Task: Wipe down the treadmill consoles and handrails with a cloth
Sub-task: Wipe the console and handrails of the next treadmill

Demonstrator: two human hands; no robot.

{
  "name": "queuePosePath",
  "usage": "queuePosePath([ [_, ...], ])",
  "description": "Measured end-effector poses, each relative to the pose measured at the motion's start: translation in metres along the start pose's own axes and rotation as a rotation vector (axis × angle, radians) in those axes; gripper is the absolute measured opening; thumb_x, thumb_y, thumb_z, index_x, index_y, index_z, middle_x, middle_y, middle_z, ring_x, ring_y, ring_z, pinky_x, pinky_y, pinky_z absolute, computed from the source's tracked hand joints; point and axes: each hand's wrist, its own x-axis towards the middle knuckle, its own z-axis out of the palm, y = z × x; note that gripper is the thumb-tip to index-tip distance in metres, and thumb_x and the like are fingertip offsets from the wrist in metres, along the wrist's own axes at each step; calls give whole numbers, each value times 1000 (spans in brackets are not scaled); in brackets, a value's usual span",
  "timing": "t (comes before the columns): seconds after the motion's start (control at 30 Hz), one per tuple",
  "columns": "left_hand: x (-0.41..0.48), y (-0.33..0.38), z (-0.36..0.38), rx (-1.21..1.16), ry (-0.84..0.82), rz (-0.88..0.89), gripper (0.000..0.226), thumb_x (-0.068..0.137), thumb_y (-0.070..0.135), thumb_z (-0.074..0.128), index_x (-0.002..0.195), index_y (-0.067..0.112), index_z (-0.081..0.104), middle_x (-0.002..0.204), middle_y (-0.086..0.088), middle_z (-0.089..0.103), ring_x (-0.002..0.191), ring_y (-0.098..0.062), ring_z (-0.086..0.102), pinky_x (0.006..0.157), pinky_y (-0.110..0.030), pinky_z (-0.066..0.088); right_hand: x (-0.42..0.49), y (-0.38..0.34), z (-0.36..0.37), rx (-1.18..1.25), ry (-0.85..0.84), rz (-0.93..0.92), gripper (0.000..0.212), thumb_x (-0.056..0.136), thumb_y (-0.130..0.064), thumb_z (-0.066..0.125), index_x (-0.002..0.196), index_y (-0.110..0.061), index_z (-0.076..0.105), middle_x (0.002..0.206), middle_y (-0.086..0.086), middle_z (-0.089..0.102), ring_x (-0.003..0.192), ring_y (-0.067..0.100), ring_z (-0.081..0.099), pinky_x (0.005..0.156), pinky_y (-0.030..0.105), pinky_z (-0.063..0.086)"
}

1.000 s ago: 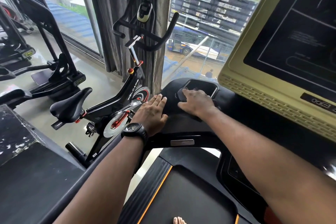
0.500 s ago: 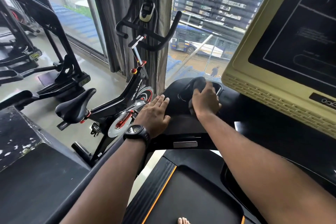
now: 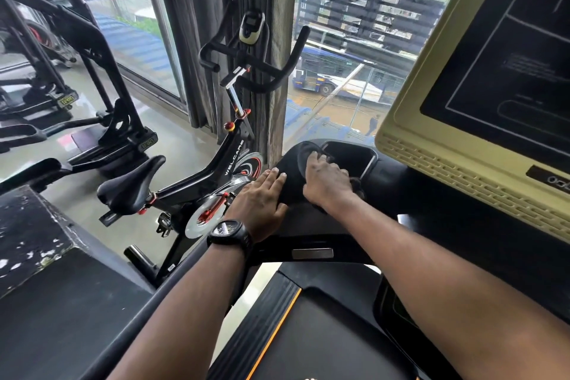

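My left hand (image 3: 262, 203) lies flat on the left end of the console (image 3: 308, 219), fingers straight and together. It presses down with nothing in its grip. It sits right at the edge, above the spin bike (image 3: 216, 170). If I lean harder into the wipe, I judge that palm could slide off the rounded edge, since the plastic looks smooth.

Just to its right, mid-frame, my right hand (image 3: 328, 183) bears on the cloth (image 3: 303, 154) with fingers bent over it. That grip is closed on the dark wad at the left rim of the tray recess (image 3: 351, 157). The cloth is nearly the same black as the console, so I could easily miss patches. A loose corner could also snag on the rim or drop into the recess if my fingers slacken.

Further right, the screen (image 3: 509, 77) in its yellowish frame stands close to where I am working. A wide sweep could knock against its lower edge, or press a control I cannot make out from here.

At lower left, the handrail (image 3: 166, 296) runs lengthwise from the bottom left of the frame up toward the console. The cloth is bunched, so it has no clean long axis. What shows of it runs from a dark fringe by my wrist up and left to a lump past my fingertips, pointing toward the window (image 3: 339, 86). The console itself stretches left to right across the frame.
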Motion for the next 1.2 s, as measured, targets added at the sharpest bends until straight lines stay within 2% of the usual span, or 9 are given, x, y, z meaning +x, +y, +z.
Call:
queuePosePath([
  [0.2,1,0,1,11,-1,0,79,84,44,30,158,16,24,166,-7,20,153,-18,16,124,-37,17,-3,37,-18,-239,-130,-274,78,92,-5,57,160,-7,19,162,10,35,140,33,44,112,47,40],
  [0.4,0,0,0,-10,8,4,79,84,43,31,158,16,25,166,-7,20,154,-18,15,124,-36,15,2,57,-30,-345,-178,-345,55,92,-5,53,144,-19,43,135,5,59,126,31,55,105,47,44],
  [0.5,1,-1,0,-17,6,11,77,87,42,33,158,16,24,166,-8,19,154,-18,14,125,-35,14,7,69,-37,-493,-207,-384,57,95,-5,51,147,-25,43,138,1,58,127,28,53,107,45,41],
  [0.67,0,-1,0,-20,23,7,69,96,36,43,159,17,22,167,-7,17,154,-17,13,125,-32,11,14,83,-37,-824,-200,-480,37,105,-19,45,140,-31,52,140,-6,56,129,23,49,107,40,38],
  [0.8,-1,0,-3,-25,23,1,68,97,35,46,159,18,21,167,-5,16,154,-15,12,125,-32,12,19,80,-27,-991,-154,-387,40,102,-16,52,141,-22,52,142,3,52,131,35,43,108,51,35],
  [0.97,-1,1,-3,-26,11,0,68,98,35,46,159,18,20,167,-4,15,154,-15,11,125,-32,11,9,83,-4,-610,82,5,50,93,-3,54,141,-13,45,164,13,27,138,47,37,104,49,45],
  [1.03,-1,1,-3,-25,11,6,68,98,34,46,159,17,21,167,-6,16,154,-16,12,125,-32,12,11,80,-10,-407,41,123,55,92,0,52,144,-12,41,168,12,18,141,48,34,106,53,44],
  [1.1,0,1,-2,-24,9,9,69,97,34,46,159,17,21,167,-6,15,154,-16,11,125,-32,11,11,74,-18,-242,-53,213,57,93,3,50,147,-12,38,170,11,9,144,48,29,111,60,35],
  [1.2,-1,1,-3,-26,6,3,68,97,35,44,159,16,21,167,-7,15,154,-17,12,125,-33,11,-4,62,-9,-201,-72,175,53,93,5,48,144,-10,42,169,12,12,146,52,20,114,64,28],
])
